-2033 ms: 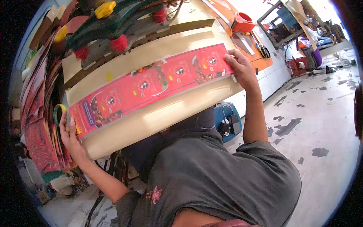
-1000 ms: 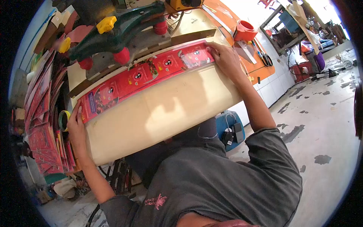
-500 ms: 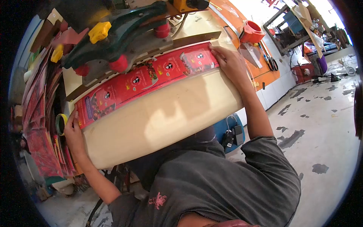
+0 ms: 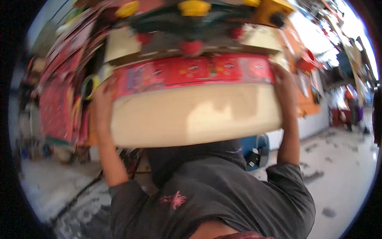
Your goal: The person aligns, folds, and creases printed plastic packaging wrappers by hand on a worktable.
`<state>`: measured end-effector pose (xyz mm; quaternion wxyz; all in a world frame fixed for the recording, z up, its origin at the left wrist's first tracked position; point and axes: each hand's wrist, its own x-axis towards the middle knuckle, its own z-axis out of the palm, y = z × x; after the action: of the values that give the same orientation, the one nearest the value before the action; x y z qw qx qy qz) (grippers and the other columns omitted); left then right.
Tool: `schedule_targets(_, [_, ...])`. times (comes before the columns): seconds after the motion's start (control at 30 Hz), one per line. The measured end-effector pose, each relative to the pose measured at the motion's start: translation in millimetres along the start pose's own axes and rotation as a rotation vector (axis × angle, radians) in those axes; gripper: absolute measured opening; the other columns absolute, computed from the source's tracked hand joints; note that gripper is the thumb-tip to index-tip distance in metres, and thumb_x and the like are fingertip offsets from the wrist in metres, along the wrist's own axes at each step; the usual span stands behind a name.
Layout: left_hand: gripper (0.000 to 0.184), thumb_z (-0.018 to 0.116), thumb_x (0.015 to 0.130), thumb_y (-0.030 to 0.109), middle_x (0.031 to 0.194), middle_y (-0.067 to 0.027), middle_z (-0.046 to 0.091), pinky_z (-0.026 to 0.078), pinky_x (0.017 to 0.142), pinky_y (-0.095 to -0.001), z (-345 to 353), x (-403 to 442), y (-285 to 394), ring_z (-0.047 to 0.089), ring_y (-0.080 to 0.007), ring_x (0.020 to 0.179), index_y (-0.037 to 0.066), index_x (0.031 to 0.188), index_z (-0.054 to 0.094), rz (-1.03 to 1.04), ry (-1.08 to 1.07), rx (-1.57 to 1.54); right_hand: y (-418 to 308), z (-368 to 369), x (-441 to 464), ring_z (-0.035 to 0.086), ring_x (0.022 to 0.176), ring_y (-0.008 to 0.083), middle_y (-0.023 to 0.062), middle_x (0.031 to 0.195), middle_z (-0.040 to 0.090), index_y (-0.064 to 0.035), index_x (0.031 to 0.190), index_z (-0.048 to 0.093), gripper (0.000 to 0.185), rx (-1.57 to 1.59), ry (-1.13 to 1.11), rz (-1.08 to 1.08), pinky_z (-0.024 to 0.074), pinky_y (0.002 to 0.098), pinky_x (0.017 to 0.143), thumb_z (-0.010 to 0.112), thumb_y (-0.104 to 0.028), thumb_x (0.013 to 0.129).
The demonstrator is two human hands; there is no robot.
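Note:
A long red printed sheet with repeated logos and food pictures lies across the far part of a cream board. My left hand is closed at the sheet's left end, its fingers blurred. At the opposite end my right hand grips the sheet's edge, also smeared by motion. Just beyond the sheet, a dark green machine frame with yellow knobs and red round parts hangs over the work surface.
Stacked red printed sheets stand at the left, beside a yellow-rimmed tape roll. A red tape dispenser sits on the orange table at right. Below the board is a blue stool with a dark device on it.
The view has turned, so the board and sheet now look nearly level and the machine sits more centrally. Both hands stay at the sheet's ends. The picture is blurrier.

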<state>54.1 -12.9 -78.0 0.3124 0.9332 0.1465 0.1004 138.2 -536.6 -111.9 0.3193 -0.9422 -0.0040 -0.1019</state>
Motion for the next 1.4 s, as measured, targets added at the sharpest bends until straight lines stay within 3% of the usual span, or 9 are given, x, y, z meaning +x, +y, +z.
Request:
schedule_targets(0.1, [0.036,0.057,0.103,0.025,0.119,-0.0229,0.071,0.05,0.095,-0.0349,5,7,-18,0.07,-0.0298,0.109,0.0,0.128,0.067,0.025,0.041,0.007,-5,-3,0,0.065,0.121,0.0269,0.0183,0.128,0.069,-0.0038,0.133,0.065,0.038,-0.02,-0.045,-0.03,0.0466,0.0377,0.104,0.051,-0.026,0.105])
schedule_targets(0.43, [0.033,0.059,0.102,0.022,0.118,-0.0224,0.071,0.05,0.095,-0.0327,10,17,-40,0.071,-0.0285,0.107,0.0,0.126,0.068,0.049,0.047,0.009,-14,0,2,0.067,0.114,0.0256,0.021,0.121,0.071,-0.0004,0.13,0.066,0.038,0.003,-0.044,-0.015,0.0472,0.0354,0.1,0.052,-0.027,0.106])
schedule_targets(1.03, [0.03,0.058,0.103,0.022,0.118,-0.0211,0.071,0.052,0.093,-0.0354,14,18,-33,0.071,-0.0291,0.11,0.007,0.127,0.07,0.035,0.078,0.007,3,2,5,0.068,0.111,0.0279,0.0204,0.119,0.072,-0.0008,0.128,0.067,0.04,-0.021,-0.015,-0.094,0.0476,0.0382,0.099,0.053,-0.03,0.106])
schedule_targets(1.4, [0.032,0.059,0.101,0.022,0.115,-0.0224,0.071,0.052,0.093,-0.0382,10,18,-29,0.07,-0.0341,0.108,0.002,0.124,0.07,0.013,0.075,0.077,-4,3,4,0.068,0.111,0.0264,0.0206,0.118,0.072,-0.0021,0.129,0.066,0.038,0.003,-0.023,-0.035,0.048,0.0365,0.097,0.054,-0.029,0.105])
